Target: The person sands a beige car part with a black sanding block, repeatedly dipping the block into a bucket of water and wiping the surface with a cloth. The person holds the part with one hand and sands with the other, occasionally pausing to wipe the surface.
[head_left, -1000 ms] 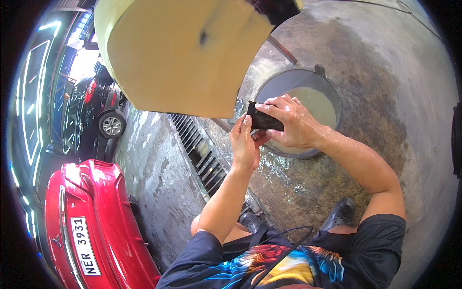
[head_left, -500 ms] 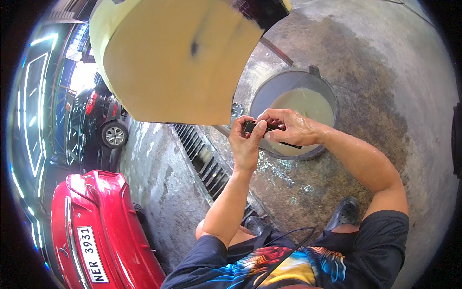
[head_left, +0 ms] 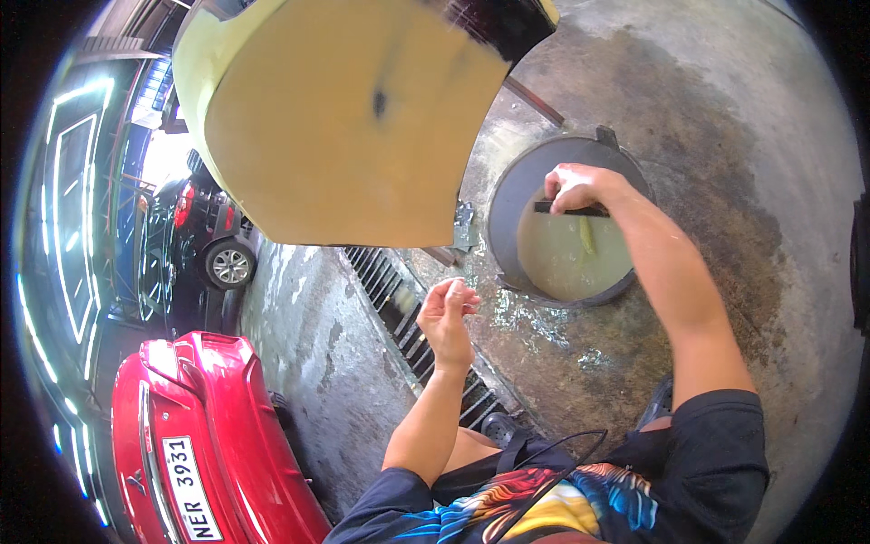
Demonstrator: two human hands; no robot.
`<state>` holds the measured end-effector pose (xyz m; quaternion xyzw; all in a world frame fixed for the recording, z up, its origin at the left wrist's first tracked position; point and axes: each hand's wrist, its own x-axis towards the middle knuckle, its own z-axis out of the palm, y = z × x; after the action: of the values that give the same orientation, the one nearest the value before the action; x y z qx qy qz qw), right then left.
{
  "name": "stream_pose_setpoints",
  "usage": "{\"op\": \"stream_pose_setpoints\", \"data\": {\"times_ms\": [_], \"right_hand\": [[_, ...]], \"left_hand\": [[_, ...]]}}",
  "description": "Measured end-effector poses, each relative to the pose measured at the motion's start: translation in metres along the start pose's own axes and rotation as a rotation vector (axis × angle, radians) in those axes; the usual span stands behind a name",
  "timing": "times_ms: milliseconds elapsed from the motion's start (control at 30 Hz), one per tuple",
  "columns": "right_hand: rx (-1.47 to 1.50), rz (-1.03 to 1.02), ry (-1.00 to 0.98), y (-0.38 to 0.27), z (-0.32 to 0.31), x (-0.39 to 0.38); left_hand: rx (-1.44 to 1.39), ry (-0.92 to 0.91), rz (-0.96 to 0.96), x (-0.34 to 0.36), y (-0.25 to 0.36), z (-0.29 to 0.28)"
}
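Observation:
My right hand (head_left: pixel 580 188) is closed on a narrow black sanding block (head_left: pixel 566 209), held level over a round grey tub (head_left: pixel 512 195). Cloudy water (head_left: pixel 553 258) fills part of the tub, and a yellowish-green strip (head_left: pixel 586 236) lies in it. Lower and to the left, my left hand (head_left: pixel 449 319) hangs in the air above the floor grate with its fingers loosely curled. Nothing shows between them. Ahead of both hands is a large tan-coated car panel (head_left: pixel 335 136) with a dark spot and a black patch at its far right corner.
A metal floor grate (head_left: pixel 399 317) runs diagonally below the panel. Stand legs (head_left: pixel 535 100) show beside the panel's edge. At the left are a red car bumper (head_left: pixel 227 426) and a black car (head_left: pixel 186 245). Wet concrete (head_left: pixel 580 354) surrounds the tub.
Both hands were together on the sanding block. The left hand has let go and moved down; the right has carried the block rightward and away from me, over the tub.

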<state>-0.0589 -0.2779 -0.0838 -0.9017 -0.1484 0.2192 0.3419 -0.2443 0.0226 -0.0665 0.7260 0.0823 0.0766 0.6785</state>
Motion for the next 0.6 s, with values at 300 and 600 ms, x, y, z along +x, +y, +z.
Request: {"op": "stream_pose_setpoints", "data": {"times_ms": [300, 600], "right_hand": [[-0.234, 0.25, -0.128, 0.04, 0.071, 0.065], [0.508, -0.297, 0.32, 0.007, 0.009, -0.018]], "left_hand": [[-0.431, -0.207, 0.166, 0.074, -0.006, -0.01], [-0.509, -0.219, 0.124, 0.103, 0.008, 0.01]]}}
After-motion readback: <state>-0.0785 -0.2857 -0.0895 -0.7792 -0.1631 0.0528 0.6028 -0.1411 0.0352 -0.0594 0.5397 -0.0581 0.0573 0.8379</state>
